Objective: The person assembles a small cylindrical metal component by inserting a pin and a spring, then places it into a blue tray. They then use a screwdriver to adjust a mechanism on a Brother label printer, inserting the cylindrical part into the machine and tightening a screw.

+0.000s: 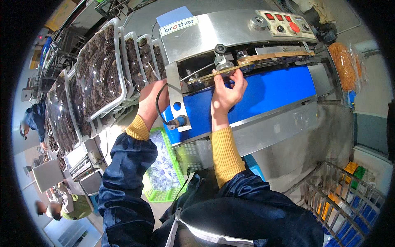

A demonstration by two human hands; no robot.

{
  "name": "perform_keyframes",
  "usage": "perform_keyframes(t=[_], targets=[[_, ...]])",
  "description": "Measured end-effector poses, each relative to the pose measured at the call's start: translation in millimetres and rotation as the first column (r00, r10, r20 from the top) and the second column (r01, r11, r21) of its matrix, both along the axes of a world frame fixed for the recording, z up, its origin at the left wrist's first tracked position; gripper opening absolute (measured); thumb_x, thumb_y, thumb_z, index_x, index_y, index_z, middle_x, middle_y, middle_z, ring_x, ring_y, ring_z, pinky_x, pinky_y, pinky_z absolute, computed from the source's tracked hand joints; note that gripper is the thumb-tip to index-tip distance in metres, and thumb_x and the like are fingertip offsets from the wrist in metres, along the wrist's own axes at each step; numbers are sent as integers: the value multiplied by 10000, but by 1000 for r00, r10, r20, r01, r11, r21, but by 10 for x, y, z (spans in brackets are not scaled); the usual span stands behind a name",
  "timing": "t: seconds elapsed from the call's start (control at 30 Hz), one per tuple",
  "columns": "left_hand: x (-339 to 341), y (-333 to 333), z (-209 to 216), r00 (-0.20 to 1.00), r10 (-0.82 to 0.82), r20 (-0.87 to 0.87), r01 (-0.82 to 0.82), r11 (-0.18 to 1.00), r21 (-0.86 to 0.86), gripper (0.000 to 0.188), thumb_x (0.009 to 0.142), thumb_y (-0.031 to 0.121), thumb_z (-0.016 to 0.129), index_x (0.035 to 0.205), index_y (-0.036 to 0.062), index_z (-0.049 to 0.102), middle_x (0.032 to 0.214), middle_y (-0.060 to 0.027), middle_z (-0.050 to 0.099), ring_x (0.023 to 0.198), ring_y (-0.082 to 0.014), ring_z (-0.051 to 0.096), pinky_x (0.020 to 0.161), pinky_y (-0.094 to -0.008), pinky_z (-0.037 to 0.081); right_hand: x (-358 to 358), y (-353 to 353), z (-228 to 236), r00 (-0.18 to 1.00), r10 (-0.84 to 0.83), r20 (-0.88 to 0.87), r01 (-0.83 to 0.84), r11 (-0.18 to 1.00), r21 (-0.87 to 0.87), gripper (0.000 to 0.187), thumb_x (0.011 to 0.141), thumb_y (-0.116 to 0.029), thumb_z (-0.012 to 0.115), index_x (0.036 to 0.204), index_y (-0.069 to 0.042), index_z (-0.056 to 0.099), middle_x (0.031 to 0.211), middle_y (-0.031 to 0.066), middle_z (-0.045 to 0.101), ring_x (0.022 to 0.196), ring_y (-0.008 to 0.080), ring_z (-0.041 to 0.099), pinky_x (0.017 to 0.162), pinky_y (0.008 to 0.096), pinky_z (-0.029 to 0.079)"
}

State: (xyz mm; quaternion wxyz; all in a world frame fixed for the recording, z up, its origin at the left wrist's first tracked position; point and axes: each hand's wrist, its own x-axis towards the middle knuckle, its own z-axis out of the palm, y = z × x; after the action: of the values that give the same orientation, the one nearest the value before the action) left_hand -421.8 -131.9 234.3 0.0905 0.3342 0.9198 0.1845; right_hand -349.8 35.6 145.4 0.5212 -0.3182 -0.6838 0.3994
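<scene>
A band sealer (pixel 205 37) with a steel housing stands in front of me, with a blue conveyor belt (pixel 271 88) along its near side. A narrow brown sealing band (pixel 284 54) runs across the machine over small wheels. My right hand (pixel 228 91) is above the conveyor, its thumb and curled fingers closed at the band beneath a round roller (pixel 224 68). My left hand (pixel 153 99) reaches in at the machine's left end, behind an upright metal bracket (pixel 177 105). Its fingers are hidden there. A black cable with a sensor (pixel 177 122) hangs on that bracket.
Clear trays of dark, wrinkled food pieces (pixel 103 70) are stacked on the left. A green basket (pixel 164 164) with plastic packets stands below. A control panel (pixel 288 24) tops the machine. On the right are a bag of orange strands (pixel 343 66) and a wire cart (pixel 333 201). People sit farther left.
</scene>
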Motion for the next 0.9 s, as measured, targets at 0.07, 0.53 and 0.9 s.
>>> perform_keyframes(t=[0.07, 0.53, 0.9], targets=[[-2, 14, 37, 1000, -13, 7, 14, 998, -54, 241, 905, 300, 600, 1009, 101, 689, 808, -188, 673, 771, -398, 654, 650, -460, 518, 2, -11, -10, 998, 37, -44, -43, 989, -143, 531, 695, -51, 816, 1170, 12, 586, 1014, 130, 573, 880, 244, 561, 756, 349, 490], [-3, 57, 32, 996, 59, 65, -55, 997, -59, 374, 926, 411, 579, 867, 55, 682, 740, -206, 655, 728, -412, 649, 609, -451, 509, 6, 81, 35, 991, 110, -78, -124, 970, -210, 545, 694, 0, 778, 1203, 20, 584, 1114, 137, 584, 951, 247, 566, 715, 325, 528], [23, 53, 53, 997, 68, 48, -65, 996, -68, 378, 933, 416, 571, 880, 58, 683, 748, -196, 660, 739, -401, 654, 617, -444, 516, 46, 58, 4, 994, 105, -26, -108, 981, -163, 496, 716, -6, 760, 1184, 16, 596, 925, 91, 600, 828, 233, 579, 729, 353, 508]])
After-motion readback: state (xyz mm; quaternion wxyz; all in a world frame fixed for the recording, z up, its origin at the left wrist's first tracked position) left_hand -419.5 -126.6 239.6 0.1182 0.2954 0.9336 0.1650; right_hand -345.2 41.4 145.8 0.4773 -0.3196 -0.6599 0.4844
